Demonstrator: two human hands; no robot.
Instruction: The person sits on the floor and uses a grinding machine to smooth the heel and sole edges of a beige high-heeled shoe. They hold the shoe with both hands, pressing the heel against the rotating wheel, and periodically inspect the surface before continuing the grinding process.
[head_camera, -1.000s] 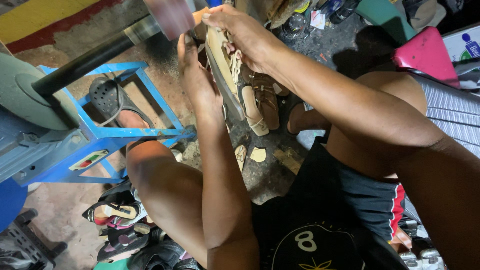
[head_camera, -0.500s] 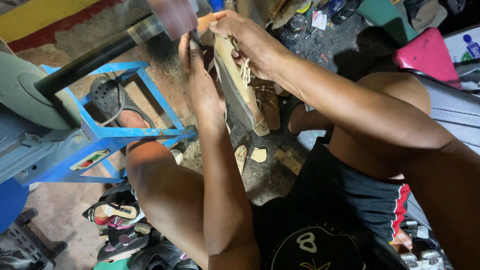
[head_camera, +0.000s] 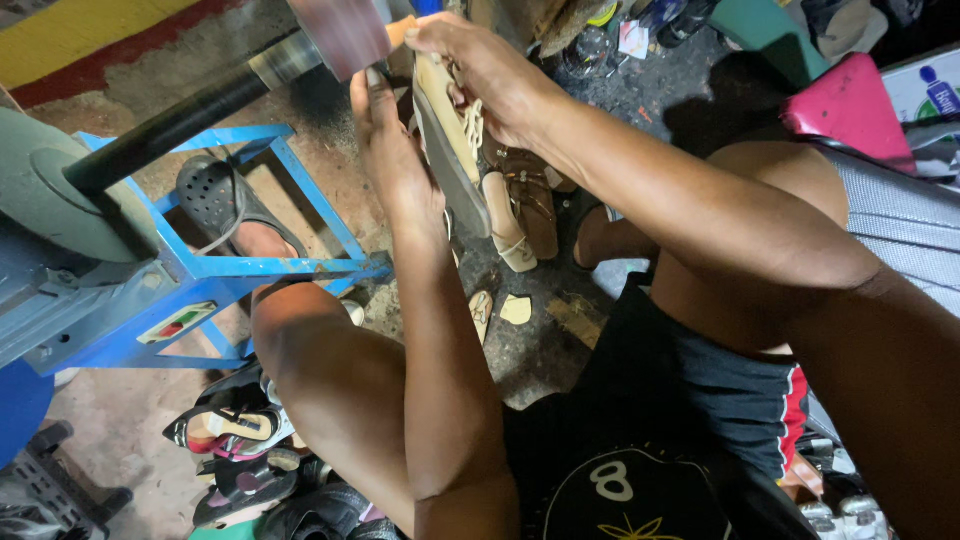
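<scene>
Tan sandal (head_camera: 450, 140) between both hands' grip

There is a single view, from a camera worn on the person's head. It looks steeply down over the chest and lap toward the floor (head_camera: 540, 350), so the person's own forearms run up from the lower edge and the bent knees fill the middle. The hands sit near the top edge, close to the lens. The left hand (head_camera: 395, 150) and right hand (head_camera: 490, 70) meet there around a sandal (head_camera: 450, 150), beside a blue machine frame (head_camera: 230, 270) at the left. With only one camera, no second view shares any part of the scene.
</scene>
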